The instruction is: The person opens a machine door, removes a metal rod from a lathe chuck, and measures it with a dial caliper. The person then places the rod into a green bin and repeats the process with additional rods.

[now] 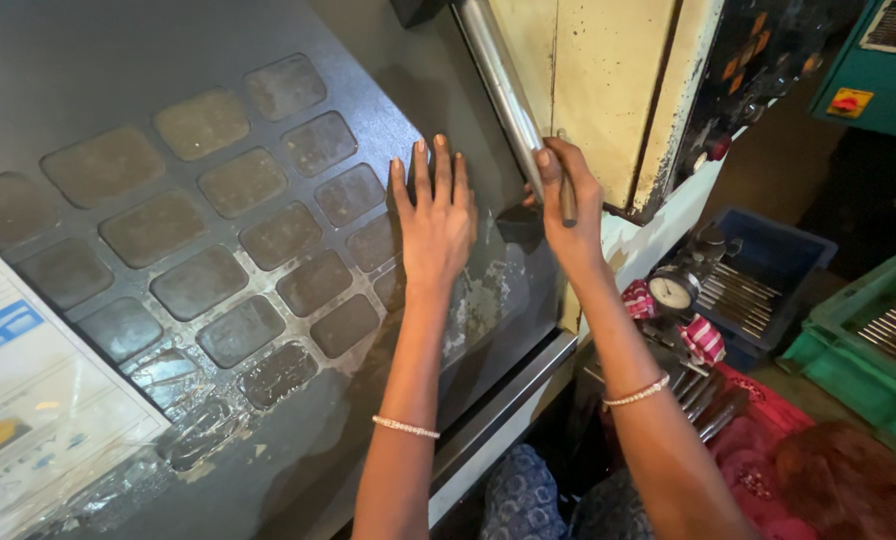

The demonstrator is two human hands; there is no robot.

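Forearms: both reach up from the bottom edge, each with a beaded bracelet (405,427) at the wrist.
Left hand (435,222): flat on the grey sliding machine door (268,120), fingers straight and slightly spread, palm against the panel.
Right hand (568,200): fingers curled tight around the door's metal bar handle (503,85), thumb on top.
Blue crate (783,250): right of the machine, holding a row of thin metal rods.
Green crate (868,350): just beside the blue one, more metal rods inside.
Dial gauge (671,292): near the blue crate, above red cloth (768,420).
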